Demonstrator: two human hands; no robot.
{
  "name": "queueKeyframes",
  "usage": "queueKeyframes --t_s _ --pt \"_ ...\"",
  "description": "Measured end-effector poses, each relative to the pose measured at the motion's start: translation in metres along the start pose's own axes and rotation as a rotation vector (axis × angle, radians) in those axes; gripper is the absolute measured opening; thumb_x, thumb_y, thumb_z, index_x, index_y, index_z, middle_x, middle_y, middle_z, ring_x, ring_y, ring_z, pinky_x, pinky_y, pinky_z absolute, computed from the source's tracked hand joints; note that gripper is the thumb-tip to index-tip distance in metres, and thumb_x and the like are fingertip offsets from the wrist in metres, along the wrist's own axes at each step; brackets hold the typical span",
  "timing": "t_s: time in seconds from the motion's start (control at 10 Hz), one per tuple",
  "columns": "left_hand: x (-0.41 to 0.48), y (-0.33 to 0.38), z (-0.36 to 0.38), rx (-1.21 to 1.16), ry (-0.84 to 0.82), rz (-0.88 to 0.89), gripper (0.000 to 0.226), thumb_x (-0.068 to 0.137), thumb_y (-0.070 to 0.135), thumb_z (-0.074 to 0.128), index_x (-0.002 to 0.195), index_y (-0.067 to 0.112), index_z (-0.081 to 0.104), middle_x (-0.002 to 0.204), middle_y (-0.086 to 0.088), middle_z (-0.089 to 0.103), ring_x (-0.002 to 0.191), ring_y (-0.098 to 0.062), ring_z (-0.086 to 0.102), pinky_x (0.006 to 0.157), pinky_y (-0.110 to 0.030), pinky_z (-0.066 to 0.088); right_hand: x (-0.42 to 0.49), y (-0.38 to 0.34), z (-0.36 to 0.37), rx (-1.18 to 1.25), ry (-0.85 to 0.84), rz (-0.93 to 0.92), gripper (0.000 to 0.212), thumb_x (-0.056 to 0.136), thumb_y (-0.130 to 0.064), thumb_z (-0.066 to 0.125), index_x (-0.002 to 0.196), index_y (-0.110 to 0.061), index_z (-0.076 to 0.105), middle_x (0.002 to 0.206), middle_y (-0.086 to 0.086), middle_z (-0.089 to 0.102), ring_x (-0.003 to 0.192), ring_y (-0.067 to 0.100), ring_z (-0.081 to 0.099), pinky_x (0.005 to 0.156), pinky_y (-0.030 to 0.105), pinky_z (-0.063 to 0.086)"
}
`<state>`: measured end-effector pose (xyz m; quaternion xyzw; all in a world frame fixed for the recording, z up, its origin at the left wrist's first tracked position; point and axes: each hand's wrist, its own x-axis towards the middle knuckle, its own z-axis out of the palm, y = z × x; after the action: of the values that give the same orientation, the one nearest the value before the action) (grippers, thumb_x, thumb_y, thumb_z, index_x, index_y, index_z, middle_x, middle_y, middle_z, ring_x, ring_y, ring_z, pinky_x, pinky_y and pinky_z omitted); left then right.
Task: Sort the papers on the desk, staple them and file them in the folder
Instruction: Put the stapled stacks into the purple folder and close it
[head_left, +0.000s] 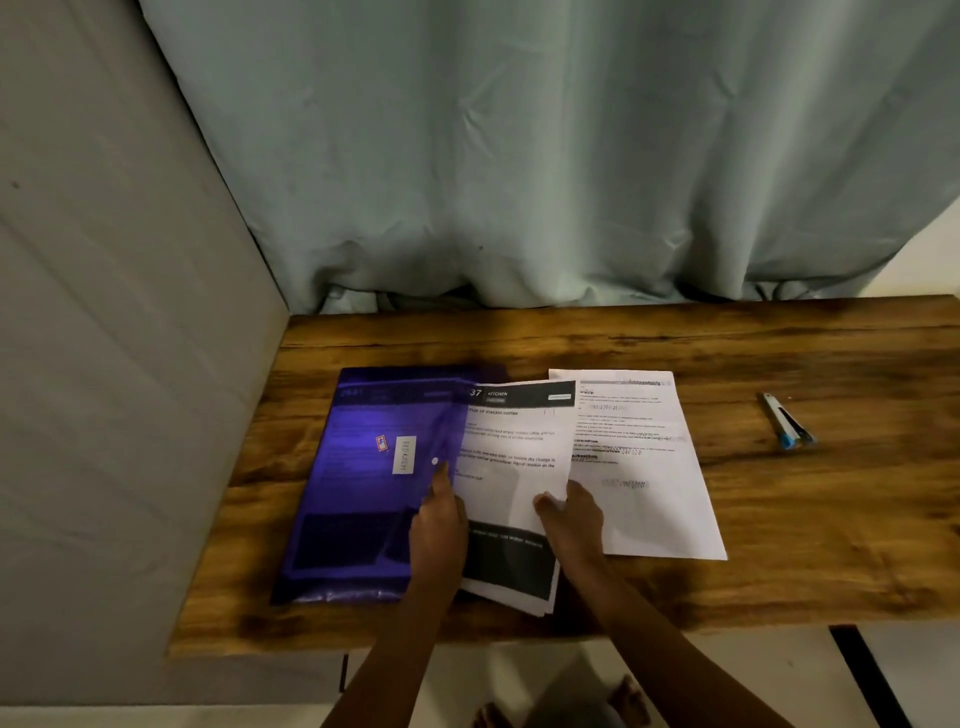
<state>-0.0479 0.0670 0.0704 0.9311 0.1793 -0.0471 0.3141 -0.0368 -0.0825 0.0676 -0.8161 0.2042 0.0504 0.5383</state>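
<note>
A translucent blue-purple folder (363, 483) lies flat on the left of the wooden desk (779, 519). A stapled bundle of printed papers (511, 447) with a black header sits partly inside the folder's open right edge. My left hand (436, 525) presses on the folder's edge, fingers over the flap. The bundle's right edge is pinched by my right hand (571, 519). A second white sheet of papers (644, 467) lies under and to the right of the bundle. Further right on the desk rests a small blue and silver stapler (787, 421).
A grey wall (104, 364) borders the desk's left side and a pale green curtain (519, 182) hangs behind it. The desk's front edge runs just under my forearms; feet and light floor show below.
</note>
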Motion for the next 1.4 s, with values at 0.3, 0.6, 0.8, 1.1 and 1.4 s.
queueKeyframes --t_s 0.3,0.6,0.8,1.1,1.4 --pt "-0.007 0.003 0.000 0.123 -0.049 0.038 0.055 0.101 0.025 0.041 0.149 0.017 0.015 0.126 -0.012 0.054 0.111 -0.024 0.059 0.098 -0.038 0.047 0.009 -0.012 0.009 -0.074 -0.144 -0.016 0.020 0.093 -0.016 0.056 0.111 -0.007 0.055 0.106 0.003 0.059 0.100 0.017 0.059 0.058 0.008 0.043" --pt "-0.010 0.004 -0.001 0.143 0.001 0.080 0.052 0.101 0.026 0.040 0.148 0.018 0.018 0.124 -0.008 0.058 0.107 -0.020 0.061 0.094 -0.034 0.050 0.016 -0.033 0.042 -0.134 -0.158 -0.008 0.030 0.096 -0.006 0.046 0.126 -0.008 0.048 0.126 0.011 0.057 0.117 0.026 0.055 0.082 0.024 0.049" --pt "-0.009 0.009 0.001 0.254 -0.047 0.045 0.053 0.102 0.029 0.037 0.149 0.021 0.014 0.138 -0.006 0.045 0.122 -0.016 0.051 0.102 -0.028 0.040 0.023 -0.039 0.062 -0.181 -0.212 -0.028 0.025 0.094 -0.006 0.049 0.116 -0.004 0.063 0.114 0.011 0.065 0.104 0.023 0.061 0.078 0.018 0.046" --pt "-0.010 0.008 0.001 0.165 -0.032 0.018 0.046 0.102 0.025 0.036 0.146 0.017 0.024 0.137 -0.010 0.049 0.120 -0.024 0.052 0.099 -0.036 0.043 0.031 -0.027 0.072 -0.138 -0.280 -0.060 0.023 0.094 -0.011 0.054 0.112 -0.007 0.067 0.110 0.010 0.068 0.101 0.021 0.064 0.088 0.023 0.048" --pt "-0.010 0.000 0.005 0.200 -0.036 0.091 0.049 0.102 0.029 0.035 0.148 0.018 0.021 0.139 -0.008 0.046 0.121 -0.023 0.051 0.100 -0.034 0.041 0.037 -0.017 0.068 -0.137 -0.322 -0.122 0.026 0.098 -0.012 0.047 0.113 -0.006 0.066 0.113 0.010 0.067 0.103 0.022 0.063 0.093 0.022 0.047"
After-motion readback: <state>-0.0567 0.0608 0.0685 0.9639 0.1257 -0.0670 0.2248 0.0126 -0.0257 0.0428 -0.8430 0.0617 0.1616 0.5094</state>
